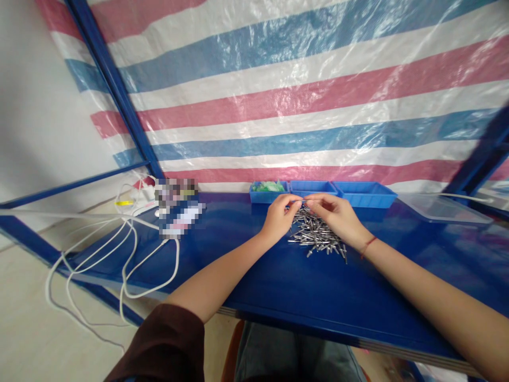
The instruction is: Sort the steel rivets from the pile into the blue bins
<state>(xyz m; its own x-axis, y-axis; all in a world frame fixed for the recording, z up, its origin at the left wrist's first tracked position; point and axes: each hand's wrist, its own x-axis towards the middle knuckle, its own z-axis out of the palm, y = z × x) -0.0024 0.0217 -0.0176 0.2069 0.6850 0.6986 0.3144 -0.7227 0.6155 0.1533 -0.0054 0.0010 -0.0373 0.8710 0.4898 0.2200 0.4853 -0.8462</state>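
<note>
Fingers [296,198] of the left hand [279,215] and right hand [338,214] pinch a slim metal piece [304,200] above loosely heaped metal pins [318,234] on the blue counter [286,284].

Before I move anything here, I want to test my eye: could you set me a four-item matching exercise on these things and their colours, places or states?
Things
1. Pile
2. Cables
3. Left bin
4. Right hand

Descriptions
A. White and looping
B. Has a reddish band at the wrist
C. Silvery, heaped on the table
D. Blue, with green stuff in it

Pairs: 1-C, 2-A, 3-D, 4-B
</note>
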